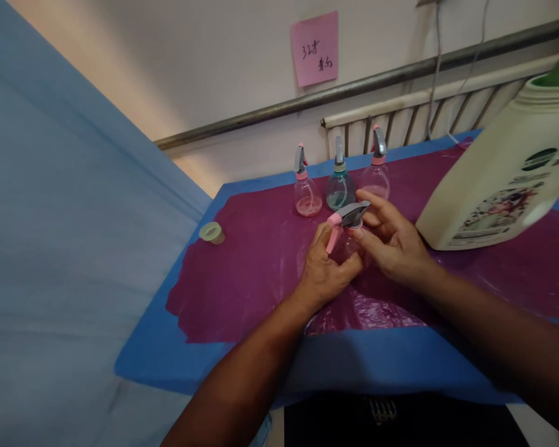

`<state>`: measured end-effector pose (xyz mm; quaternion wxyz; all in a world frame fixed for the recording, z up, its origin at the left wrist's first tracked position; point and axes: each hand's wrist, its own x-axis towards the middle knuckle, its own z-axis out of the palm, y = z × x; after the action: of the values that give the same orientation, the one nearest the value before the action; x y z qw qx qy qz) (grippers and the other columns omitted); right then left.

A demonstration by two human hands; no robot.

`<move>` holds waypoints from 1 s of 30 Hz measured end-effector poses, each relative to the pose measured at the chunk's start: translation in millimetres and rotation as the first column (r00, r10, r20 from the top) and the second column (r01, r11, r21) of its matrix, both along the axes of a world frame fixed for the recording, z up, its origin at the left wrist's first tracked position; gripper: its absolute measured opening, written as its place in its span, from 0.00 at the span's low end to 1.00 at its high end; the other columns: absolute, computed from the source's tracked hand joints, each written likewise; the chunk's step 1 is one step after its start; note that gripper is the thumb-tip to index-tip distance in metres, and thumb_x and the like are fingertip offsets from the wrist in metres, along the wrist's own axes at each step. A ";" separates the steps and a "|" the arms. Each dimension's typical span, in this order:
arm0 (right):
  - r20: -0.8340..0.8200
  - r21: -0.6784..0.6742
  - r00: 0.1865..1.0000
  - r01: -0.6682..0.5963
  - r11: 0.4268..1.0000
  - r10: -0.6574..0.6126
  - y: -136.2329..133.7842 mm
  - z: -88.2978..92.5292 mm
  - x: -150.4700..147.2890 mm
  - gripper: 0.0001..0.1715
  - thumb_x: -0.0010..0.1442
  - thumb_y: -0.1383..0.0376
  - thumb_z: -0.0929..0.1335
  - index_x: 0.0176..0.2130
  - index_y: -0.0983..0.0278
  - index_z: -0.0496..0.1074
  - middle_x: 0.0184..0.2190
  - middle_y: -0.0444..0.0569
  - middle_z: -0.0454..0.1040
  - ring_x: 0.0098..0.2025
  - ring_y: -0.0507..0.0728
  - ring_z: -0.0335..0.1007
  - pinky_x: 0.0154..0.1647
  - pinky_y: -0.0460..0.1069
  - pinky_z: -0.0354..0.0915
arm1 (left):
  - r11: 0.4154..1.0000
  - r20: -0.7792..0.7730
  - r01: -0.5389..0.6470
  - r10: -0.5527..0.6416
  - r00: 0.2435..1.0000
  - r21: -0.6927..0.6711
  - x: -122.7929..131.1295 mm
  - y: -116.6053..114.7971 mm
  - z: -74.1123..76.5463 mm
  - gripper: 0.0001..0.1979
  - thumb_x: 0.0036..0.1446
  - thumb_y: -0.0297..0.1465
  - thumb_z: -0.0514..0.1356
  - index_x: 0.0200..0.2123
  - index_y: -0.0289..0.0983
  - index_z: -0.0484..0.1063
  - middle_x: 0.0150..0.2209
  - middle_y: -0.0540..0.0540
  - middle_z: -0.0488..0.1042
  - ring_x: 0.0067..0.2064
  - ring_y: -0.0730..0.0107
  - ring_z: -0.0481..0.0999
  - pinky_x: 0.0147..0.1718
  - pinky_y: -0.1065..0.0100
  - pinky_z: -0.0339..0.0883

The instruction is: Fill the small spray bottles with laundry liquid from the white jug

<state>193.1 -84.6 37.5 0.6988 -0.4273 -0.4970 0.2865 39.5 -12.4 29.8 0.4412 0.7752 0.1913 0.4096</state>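
Between my two hands is a small clear spray bottle with a grey and pink trigger head. My left hand is closed round the bottle's body, which it partly hides. The thumb and fingers of my right hand close about the collar just under the spray head. Behind them stand three more spray bottles: one with pink liquid, one with teal liquid, and another with a pink collar and a little pinkish liquid.
A large cream jug with a green cap stands to the right, close to my right forearm. A small pale green cup sits near the left edge. Purple plastic sheeting covers the blue table. A blue curtain hangs at left.
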 end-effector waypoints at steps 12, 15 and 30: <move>-0.091 -0.042 0.993 0.065 0.997 -0.069 9.6 10.2 4.0 0.38 0.59 0.60 0.83 0.64 0.53 0.72 0.52 0.49 0.87 0.57 0.63 0.85 0.62 0.62 0.79 | 1.000 0.018 -0.012 0.012 1.000 -0.020 2.2 2.6 10.9 0.28 0.67 0.33 0.71 0.68 0.45 0.74 0.63 0.41 0.81 0.62 0.54 0.84 0.67 0.49 0.77; -0.081 -0.049 0.991 0.098 0.994 -0.102 10.7 8.8 2.4 0.38 0.60 0.60 0.83 0.64 0.53 0.72 0.51 0.49 0.87 0.56 0.63 0.85 0.63 0.63 0.78 | 1.000 0.019 -0.013 0.014 1.000 -0.028 2.0 2.0 12.5 0.26 0.68 0.34 0.71 0.67 0.44 0.75 0.63 0.41 0.82 0.62 0.55 0.84 0.67 0.50 0.77; 0.121 0.016 0.983 0.135 0.991 -0.136 10.7 -10.8 -0.7 0.39 0.70 0.57 0.77 0.74 0.54 0.67 0.65 0.56 0.83 0.67 0.65 0.81 0.75 0.68 0.72 | 1.000 -0.202 0.021 -0.023 0.979 -0.013 -21.6 14.1 23.4 0.38 0.62 0.26 0.70 0.74 0.45 0.68 0.71 0.39 0.77 0.72 0.49 0.77 0.74 0.44 0.70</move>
<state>192.4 -74.0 26.7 0.6866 -0.4743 -0.5095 0.2098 18.0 1.6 53.2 0.4280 0.8125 0.2288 0.3229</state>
